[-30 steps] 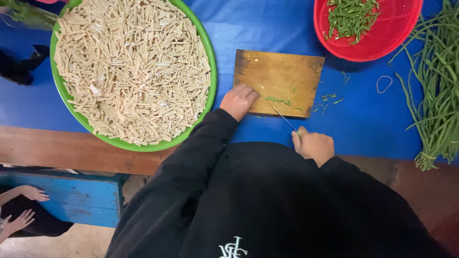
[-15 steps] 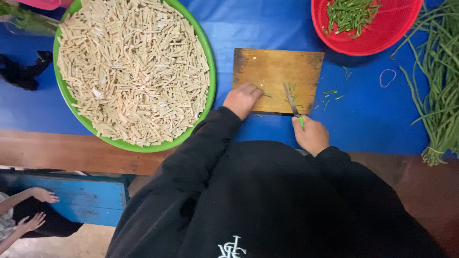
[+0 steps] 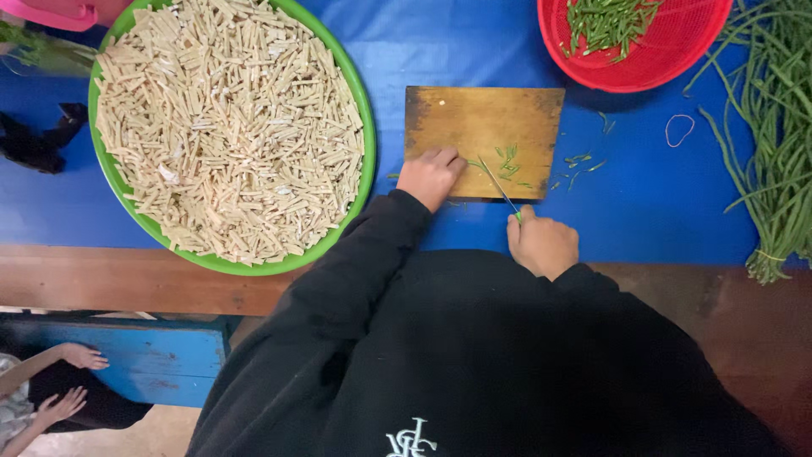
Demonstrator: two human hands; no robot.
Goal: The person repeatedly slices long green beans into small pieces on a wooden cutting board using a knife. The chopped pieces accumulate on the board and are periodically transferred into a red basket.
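Observation:
A wooden cutting board (image 3: 482,118) lies on the blue table cover. My left hand (image 3: 430,176) rests on the board's near left edge, fingers curled, touching a few thin green bean pieces (image 3: 507,162). My right hand (image 3: 541,244) sits just below the board, gripping a small knife (image 3: 497,184) with a green handle. Its blade points up and left onto the board among the cut green bits. Black sleeves cover both my arms.
A large green tray (image 3: 365,127) heaped with pale cut strips fills the left. A red basket (image 3: 677,59) holds chopped green beans at the top right. A bundle of long beans (image 3: 774,144) lies at the right edge. Another person's hands (image 3: 63,381) show at the bottom left.
My right hand has drawn back toward me, and the knife blade now leans left across the board's lower edge. My left hand stays at the board's near left edge.

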